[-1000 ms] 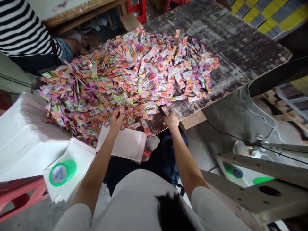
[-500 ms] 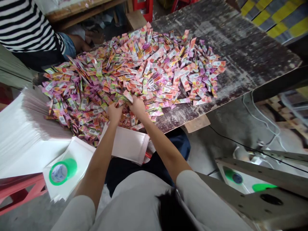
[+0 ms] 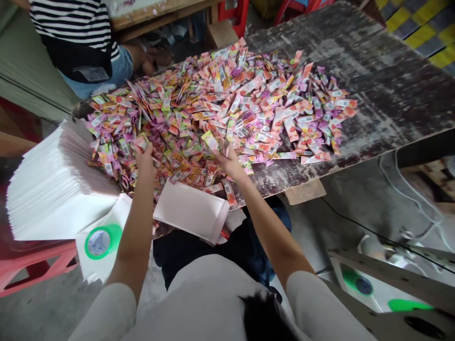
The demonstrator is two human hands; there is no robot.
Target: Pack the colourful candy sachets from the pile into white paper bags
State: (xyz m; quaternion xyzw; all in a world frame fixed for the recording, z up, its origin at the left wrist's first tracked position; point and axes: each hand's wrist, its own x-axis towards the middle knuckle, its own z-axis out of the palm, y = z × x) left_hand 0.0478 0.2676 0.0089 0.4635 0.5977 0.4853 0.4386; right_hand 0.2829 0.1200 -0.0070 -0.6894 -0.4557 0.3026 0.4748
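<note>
No readable words, brands or numbers, barcode-like panels on many colourful packets [image 3: 249,85] too small to make out, blue print on the green tape roll's core [image 3: 98,242] illegible

Premises present as a small workshop or packing room. Worktable [image 3: 384,85]: dark surface, scuffed and worn, bearing a large loose heap of small printed sachets [image 3: 220,104]. Beside it, a thick stack of white mailers [image 3: 46,189] on a red plastic stool [image 3: 39,267], with a roll of green tape [image 3: 98,242] close by. Floor [image 3: 337,208]: bare, grey, concrete-like, with loose cables [image 3: 408,189] lying across it. A second person [image 3: 81,42] sits near another wooden-edged table [image 3: 152,14].
</note>
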